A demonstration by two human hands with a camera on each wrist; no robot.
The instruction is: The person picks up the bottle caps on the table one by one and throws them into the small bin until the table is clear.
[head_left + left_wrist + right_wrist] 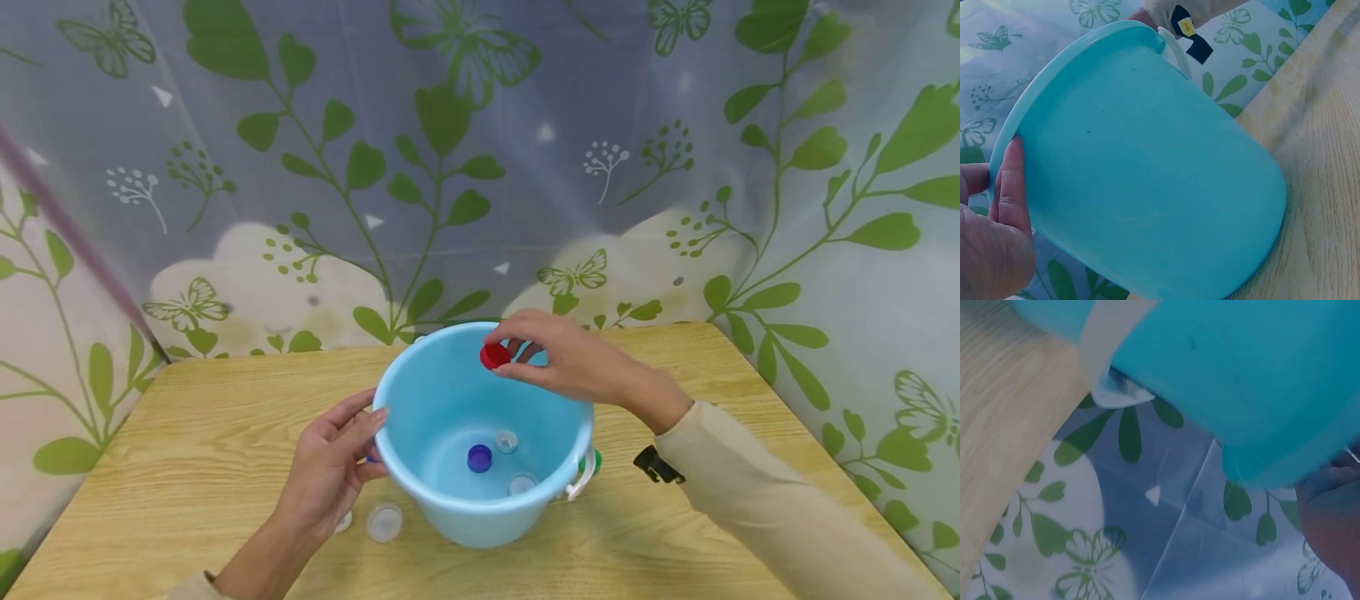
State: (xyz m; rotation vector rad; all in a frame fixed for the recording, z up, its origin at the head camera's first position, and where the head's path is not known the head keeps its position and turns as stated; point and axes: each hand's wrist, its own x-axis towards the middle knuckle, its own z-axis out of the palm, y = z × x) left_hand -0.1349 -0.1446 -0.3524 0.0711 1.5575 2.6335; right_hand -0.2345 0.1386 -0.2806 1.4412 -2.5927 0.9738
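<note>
A light-blue bucket stands upright on the wood-grain table. The left hand grips the left side of its rim, the thumb lapping over the edge and the other fingers against the outer wall. The right hand pinches a red bottle cap between thumb and fingertips over the bucket's opening, toward the far side; the cap is apart from the caps on the bottom.

Inside, a purple cap lies near the middle of the bottom, with a clear cap just beside it and a whitish cap nearer the front wall, partly hidden by the rim. On the table, a translucent white cap lies just left of the bucket; another white piece shows partly behind the left hand. Something green peeks out by the white handle on the right. A black strap sticks out from the beige right sleeve. Cloth printed with leaves and butterflies hangs behind the table.
</note>
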